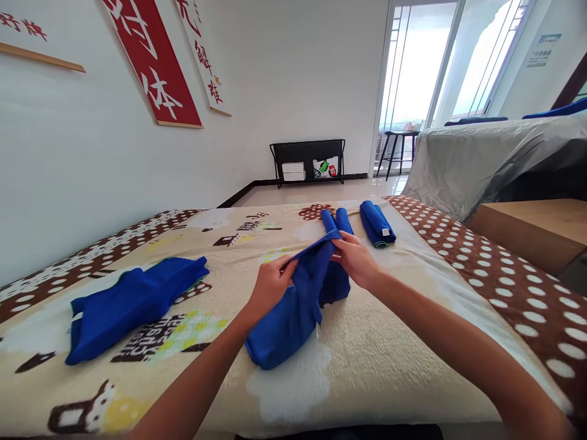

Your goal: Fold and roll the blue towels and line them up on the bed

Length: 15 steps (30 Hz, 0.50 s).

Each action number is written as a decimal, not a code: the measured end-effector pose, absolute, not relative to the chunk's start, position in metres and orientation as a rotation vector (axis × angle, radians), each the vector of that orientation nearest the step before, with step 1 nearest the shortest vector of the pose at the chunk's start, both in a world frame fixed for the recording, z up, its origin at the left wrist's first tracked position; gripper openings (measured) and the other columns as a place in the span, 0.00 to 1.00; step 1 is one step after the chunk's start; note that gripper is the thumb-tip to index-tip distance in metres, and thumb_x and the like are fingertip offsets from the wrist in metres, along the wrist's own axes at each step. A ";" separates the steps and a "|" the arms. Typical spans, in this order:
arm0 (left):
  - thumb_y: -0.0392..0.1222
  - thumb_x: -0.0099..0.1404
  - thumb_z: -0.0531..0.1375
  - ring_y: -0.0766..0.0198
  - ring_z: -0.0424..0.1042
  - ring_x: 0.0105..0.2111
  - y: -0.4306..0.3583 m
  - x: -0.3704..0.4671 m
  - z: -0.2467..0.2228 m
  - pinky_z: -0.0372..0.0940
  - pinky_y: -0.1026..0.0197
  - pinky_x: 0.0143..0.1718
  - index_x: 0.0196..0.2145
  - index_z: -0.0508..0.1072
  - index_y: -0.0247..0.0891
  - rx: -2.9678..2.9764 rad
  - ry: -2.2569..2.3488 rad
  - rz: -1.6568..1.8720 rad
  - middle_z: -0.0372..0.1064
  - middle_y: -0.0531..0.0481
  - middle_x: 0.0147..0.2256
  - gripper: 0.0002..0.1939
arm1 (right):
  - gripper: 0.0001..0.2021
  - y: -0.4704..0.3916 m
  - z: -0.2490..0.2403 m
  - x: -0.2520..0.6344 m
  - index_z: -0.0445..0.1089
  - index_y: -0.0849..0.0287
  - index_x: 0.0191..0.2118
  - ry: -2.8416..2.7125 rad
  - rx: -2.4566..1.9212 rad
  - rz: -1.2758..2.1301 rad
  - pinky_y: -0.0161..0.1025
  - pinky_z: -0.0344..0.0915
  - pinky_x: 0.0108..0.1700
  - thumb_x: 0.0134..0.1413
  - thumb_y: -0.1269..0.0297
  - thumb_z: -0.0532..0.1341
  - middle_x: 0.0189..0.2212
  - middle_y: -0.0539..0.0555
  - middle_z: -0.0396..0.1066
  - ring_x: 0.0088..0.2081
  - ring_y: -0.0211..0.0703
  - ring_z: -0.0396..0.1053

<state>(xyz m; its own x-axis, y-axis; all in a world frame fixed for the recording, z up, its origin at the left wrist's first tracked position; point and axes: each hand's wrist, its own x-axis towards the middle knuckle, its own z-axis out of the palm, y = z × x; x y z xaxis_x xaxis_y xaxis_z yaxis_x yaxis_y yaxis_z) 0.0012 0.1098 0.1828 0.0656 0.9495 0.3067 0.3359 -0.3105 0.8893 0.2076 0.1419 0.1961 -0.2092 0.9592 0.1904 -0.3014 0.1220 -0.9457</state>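
Observation:
A blue cloth point(288, 318) hangs loosely between my two hands over the patterned blanket point(385, 354), its lower part resting on it. My left hand point(270, 282) pinches the cloth's upper left edge, while my right hand point(352, 256) grips the top corner farther right. Just beyond the hands lie narrow blue rolls point(343, 221), side by side and partly hidden by the held cloth. To their right sits a thicker blue roll point(376, 223) with a white tag. Another blue cloth point(132, 305) lies spread and rumpled at the left.
White walls rise at the left and behind. A black rack point(307, 160) stands against the far wall. At the right are a plastic-covered piece of furniture point(463, 159) and a wooden box-like surface point(532, 229). A stool point(398, 150) is near the glass door.

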 end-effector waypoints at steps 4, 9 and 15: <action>0.55 0.59 0.64 0.64 0.69 0.25 0.109 -0.003 0.190 0.66 0.62 0.29 0.35 0.76 0.39 1.517 1.193 1.320 0.71 0.52 0.26 0.16 | 0.15 0.136 0.206 0.224 0.64 0.55 0.30 -1.138 -0.817 1.326 0.32 0.63 0.32 0.41 0.53 0.67 0.26 0.44 0.65 0.29 0.33 0.64; 0.55 0.58 0.64 0.64 0.71 0.27 0.101 0.000 0.209 0.68 0.63 0.30 0.40 0.74 0.39 1.393 1.081 1.359 0.72 0.51 0.29 0.19 | 0.16 0.126 0.214 0.227 0.65 0.56 0.31 -1.175 -0.849 1.375 0.37 0.63 0.28 0.41 0.51 0.66 0.23 0.46 0.65 0.25 0.36 0.63; 0.48 0.53 0.70 0.64 0.71 0.29 0.079 -0.023 0.246 0.66 0.66 0.29 0.34 0.75 0.38 1.532 1.095 1.225 0.72 0.53 0.29 0.15 | 0.15 0.122 0.234 0.254 0.70 0.58 0.29 -1.380 -0.858 1.254 0.37 0.63 0.32 0.39 0.52 0.69 0.25 0.48 0.70 0.28 0.38 0.66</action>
<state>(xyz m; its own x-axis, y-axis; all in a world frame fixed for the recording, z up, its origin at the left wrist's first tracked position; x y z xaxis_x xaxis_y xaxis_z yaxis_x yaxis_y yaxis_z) -0.0231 0.0785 0.2465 0.1304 0.9658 0.2239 0.1151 -0.2391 0.9642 0.2543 0.1222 0.2339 -0.2075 0.9526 0.2223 -0.1299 0.1983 -0.9715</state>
